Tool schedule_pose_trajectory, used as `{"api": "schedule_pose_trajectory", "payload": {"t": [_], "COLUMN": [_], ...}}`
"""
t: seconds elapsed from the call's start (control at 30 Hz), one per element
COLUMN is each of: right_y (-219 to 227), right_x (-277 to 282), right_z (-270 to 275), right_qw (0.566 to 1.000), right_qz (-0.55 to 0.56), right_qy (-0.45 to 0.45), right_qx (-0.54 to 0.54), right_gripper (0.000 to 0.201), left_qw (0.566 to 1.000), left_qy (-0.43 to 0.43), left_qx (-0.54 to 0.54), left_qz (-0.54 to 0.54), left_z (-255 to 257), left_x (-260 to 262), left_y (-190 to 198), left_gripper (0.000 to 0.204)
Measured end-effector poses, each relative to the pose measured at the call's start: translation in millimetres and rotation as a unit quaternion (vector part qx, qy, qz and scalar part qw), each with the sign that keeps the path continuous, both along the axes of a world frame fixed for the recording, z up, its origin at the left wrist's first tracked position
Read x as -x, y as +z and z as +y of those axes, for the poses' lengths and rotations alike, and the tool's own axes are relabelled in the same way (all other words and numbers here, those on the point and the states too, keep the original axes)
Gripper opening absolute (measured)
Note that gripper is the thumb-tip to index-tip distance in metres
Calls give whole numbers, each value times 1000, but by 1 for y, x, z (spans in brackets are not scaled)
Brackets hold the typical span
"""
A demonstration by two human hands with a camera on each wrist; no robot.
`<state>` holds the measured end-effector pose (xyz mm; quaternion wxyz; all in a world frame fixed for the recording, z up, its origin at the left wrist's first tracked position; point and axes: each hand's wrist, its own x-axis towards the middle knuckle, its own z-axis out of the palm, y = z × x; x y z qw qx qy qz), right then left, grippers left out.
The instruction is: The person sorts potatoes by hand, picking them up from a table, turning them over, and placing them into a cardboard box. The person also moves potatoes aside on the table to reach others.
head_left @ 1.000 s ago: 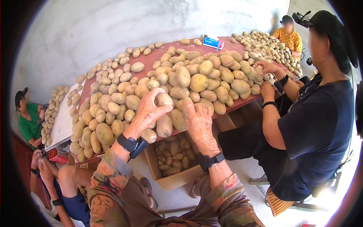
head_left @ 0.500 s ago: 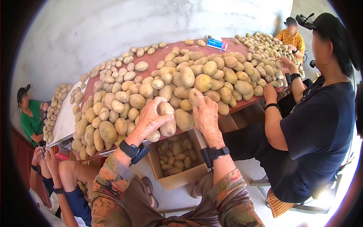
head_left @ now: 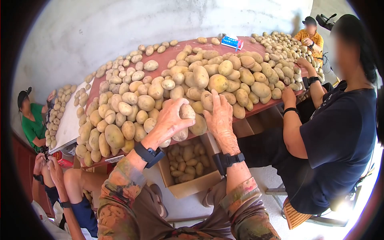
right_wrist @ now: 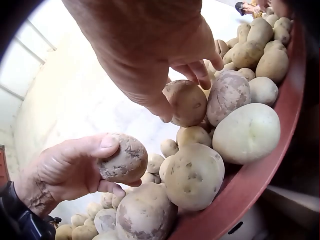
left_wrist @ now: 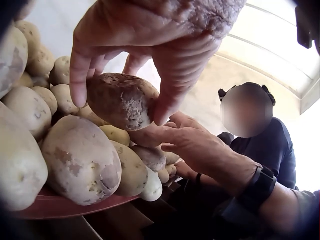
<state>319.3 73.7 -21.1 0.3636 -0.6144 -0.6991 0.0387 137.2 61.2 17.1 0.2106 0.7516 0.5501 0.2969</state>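
My left hand [head_left: 170, 120] holds a brown potato [left_wrist: 122, 101] between thumb and fingers, raised beside the front of the heap. Rough, scabby skin covers part of it. Just to the right, my right hand [head_left: 220, 118] reaches over the heap's front. Its thumb and fingers lie around another potato [right_wrist: 185, 102], thumb on one side and fingertips at the other. Large potatoes lie close below both hands, among them a pale one [right_wrist: 195, 176] and one with peeling skin [left_wrist: 81, 160].
Potatoes cover much of the red table [head_left: 178, 45]. A cardboard box [head_left: 191, 188] of potatoes stands on the floor below its edge. A person in dark clothes [head_left: 332, 132] sits close on the right. A blue tissue box [head_left: 233, 42] lies at the back.
My right hand has moved its potato up onto the heap, and more of that potato shows now. My left hand has come down and slightly right, still holding its potato.
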Motion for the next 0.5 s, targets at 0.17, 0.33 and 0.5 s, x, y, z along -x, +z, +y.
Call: {"api": "schedule_pose_trajectory", "payload": {"t": [0.17,0.33,0.5], "right_y": [-2,6,10], "right_x": [-4,-9,-8], "right_z": [4,2,-1], "right_qw": [992,969,964], "right_qz": [88,205,236], "right_qy": [10,32,44], "right_qx": [-85,-136,-114], "right_gripper": [71,62,53], "left_qw": [1000,999,997], "left_qy": [1,4,12], "left_qx": [3,8,-15], "left_qz": [21,50,69], "left_z": [4,5,6], "left_x": [-11,-16,-16], "left_y": [-4,-4,-10], "left_gripper": [63,62,62]}}
